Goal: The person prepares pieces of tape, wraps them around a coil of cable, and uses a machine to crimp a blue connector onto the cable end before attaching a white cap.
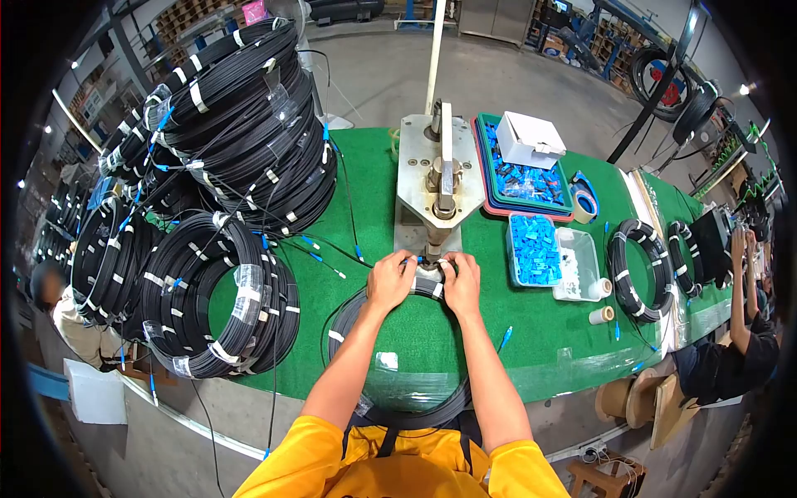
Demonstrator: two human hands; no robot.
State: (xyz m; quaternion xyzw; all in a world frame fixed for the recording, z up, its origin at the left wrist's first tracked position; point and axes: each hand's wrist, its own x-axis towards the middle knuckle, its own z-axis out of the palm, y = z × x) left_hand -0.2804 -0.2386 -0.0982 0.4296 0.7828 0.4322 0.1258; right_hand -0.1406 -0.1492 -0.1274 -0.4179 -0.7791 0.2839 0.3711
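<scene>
My left hand point(390, 280) is closed at the foot of a metal hand press point(440, 174), with a small blue cable connector point(409, 260) showing at its fingertips. On the other side of the press's lower tip, my right hand point(462, 284) is closed in a pinch. What its fingers hold is too small to make out. Beneath both wrists, a coil of black cable point(340, 336) with white tape bands lies at the table's front edge. Another blue connector point(506, 336) rests on the green mat, right of my right forearm.
Tall stacks of cable coils point(249, 124) stand at left, with more coils point(199, 290) in front. At right are a teal tray point(569, 207) of blue parts, a white box point(531, 139), a tub of blue clips point(534, 249), a clear tub point(581, 266) and a tape roll point(584, 206). People work at both sides.
</scene>
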